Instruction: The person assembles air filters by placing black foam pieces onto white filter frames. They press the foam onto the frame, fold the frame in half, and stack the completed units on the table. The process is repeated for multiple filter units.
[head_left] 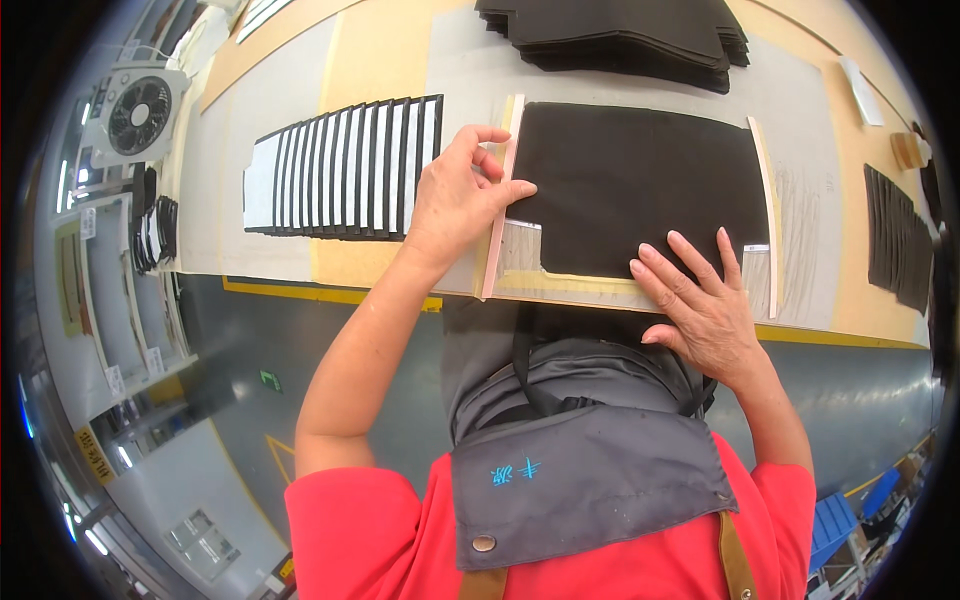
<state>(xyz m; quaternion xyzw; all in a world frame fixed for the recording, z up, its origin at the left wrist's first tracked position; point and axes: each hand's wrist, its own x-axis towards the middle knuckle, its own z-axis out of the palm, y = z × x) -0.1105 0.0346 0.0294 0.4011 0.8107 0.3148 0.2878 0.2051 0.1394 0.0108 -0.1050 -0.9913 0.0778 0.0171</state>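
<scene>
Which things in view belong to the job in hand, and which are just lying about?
Likely part of the job:
flat black sheet, under left hand's thumb and right hand
long pale-pink strip at its left
long pale strip at its right
stacked black sheets
fanned white-and-black pieces

Apparently just around:
white square fan
blue bin

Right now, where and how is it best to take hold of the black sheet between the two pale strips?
Probably pinch the near edge of the black sheet, left of the right hand, coming from the person's side: it lies flat, and its left and right edges run close along the pale strips.
</scene>
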